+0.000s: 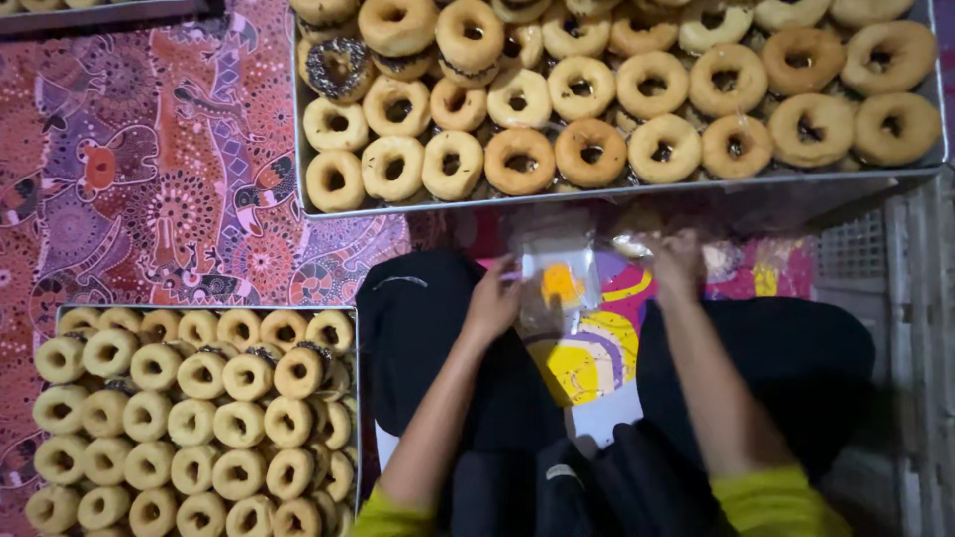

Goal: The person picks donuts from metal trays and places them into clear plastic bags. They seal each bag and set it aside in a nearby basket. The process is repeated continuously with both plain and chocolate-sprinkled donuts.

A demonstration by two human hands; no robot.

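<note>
Plastic bags [559, 261], thin, clear and crinkled, lie in our lap at the centre of the head view, one showing an orange patch. Our left hand [494, 301] rests on the stack's 9 o'clock edge, fingers curled onto it; whether they pinch it we cannot tell. Our right hand [677, 261] sits at the stack's 3 o'clock, blurred, so we cannot tell whether its fingers are apart or together. At 12 o'clock a large metal tray [617, 194] crowds close, packed with round, golden, matte ring doughnuts [591, 151], one chocolate-topped. At 8 o'clock a smaller tray [355, 328] holds paler doughnuts [239, 423], some dark-glazed. A patterned red cloth [169, 189] covers the floor at 10 o'clock. A pale slatted crate [920, 328] stands at 3 o'clock. Black trousers [418, 318] spread beneath both arms.
</note>
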